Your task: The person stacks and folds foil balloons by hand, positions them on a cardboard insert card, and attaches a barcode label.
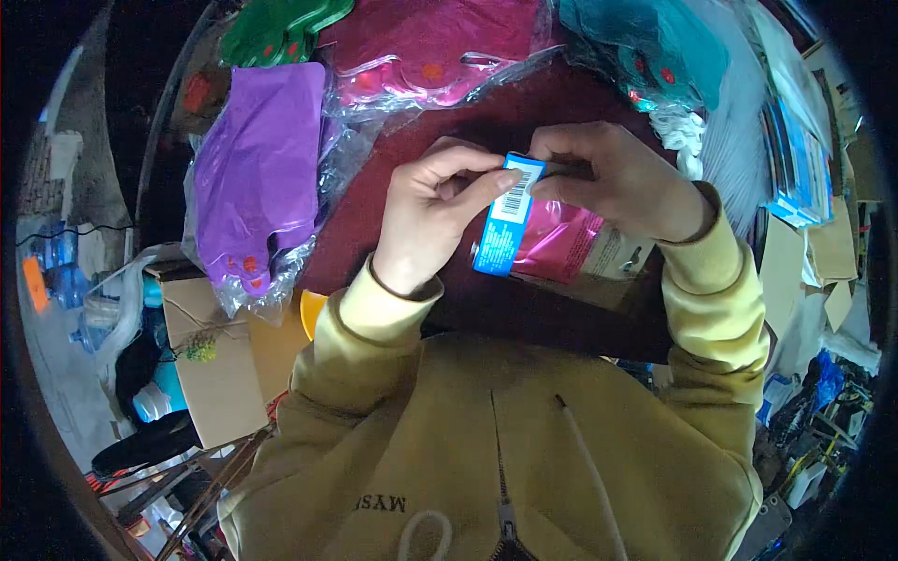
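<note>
My left hand (426, 210) pinches the upper end of a blue card (499, 245), which carries a white barcode label, between thumb and fingers. The card stands tilted along the left side of a shiny pink foil piece (557, 245). Close by on the right, my right hand (622, 178) is closed, its fingertips pressed together at the card's top edge. What exactly those fingertips grip is hidden. Below the right hand, a pale printed part of the pack (622, 257) shows under clear film.
Around the dark red tabletop (402, 154) lie plastic-wrapped foil pieces in purple (262, 168), green (281, 28), pink (435, 47) and teal (655, 51). A stack of blue packs (795, 168) stands at right. Crumpled white plastic (680, 131) is behind my right hand; a cardboard box (215, 365) sits lower left.
</note>
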Available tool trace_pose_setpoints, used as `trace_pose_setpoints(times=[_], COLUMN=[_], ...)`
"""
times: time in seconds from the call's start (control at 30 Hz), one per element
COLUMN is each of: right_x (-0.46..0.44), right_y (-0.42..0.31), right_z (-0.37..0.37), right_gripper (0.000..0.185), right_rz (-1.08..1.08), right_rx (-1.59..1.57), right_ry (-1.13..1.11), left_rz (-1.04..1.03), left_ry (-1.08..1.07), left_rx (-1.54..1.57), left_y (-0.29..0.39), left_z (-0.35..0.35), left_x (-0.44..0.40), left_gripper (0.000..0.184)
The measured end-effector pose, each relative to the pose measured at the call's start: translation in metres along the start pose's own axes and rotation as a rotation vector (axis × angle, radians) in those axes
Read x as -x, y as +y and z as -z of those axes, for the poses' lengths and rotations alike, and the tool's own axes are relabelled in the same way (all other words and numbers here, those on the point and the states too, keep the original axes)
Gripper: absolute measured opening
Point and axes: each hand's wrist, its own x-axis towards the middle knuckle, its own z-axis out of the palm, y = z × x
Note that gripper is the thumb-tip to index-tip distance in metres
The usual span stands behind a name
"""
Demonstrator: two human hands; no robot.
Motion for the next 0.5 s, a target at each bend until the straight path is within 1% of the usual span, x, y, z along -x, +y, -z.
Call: trace_pose_setpoints(times=[0.07,0.17,0.3,0.37,0.4,0.47,0.5], right_x=[0.0,0.001,0.001,0.001,0.001,0.001,0.001], right_y=[-0.001,-0.002,-0.006,-0.006,-0.006,-0.004,-0.003], right_z=[-0.001,-0.002,0.001,0.0,0.0,-0.001,-0.002], right_gripper=[0.01,0.01,0.01,0.01,0.01,0.009,0.009], right_rz=[0.02,-0.023,-0.03,-0.025,-0.015,-0.005,0.042], right_rx=[0.017,0.007,0.041,0.057,0.048,0.039,0.027], right_ry=[0.001,0.008,-0.003,-0.006,-0.005,-0.005,0.004], left_rz=[0.148,0.178,0.148,0.3,0.301,0.275,0.274], left_ry=[0.047,0.034,0.033,-0.069,-0.067,-0.093,-0.094], left_rx=[0.162,0.132,0.135,0.019,0.017,0.196,0.196], left_y=[0.009,0.009,0.014,0.018,0.018,0.017,0.017], left_z=[-0.004,0.0,0.007,0.011,0.012,0.012,0.011], left_x=[0.0,0.001,0.002,0.001,0.0,0.0,-0.001], left_gripper=[0.01,0.011,0.013,0.013,0.013,0.011,0.011])
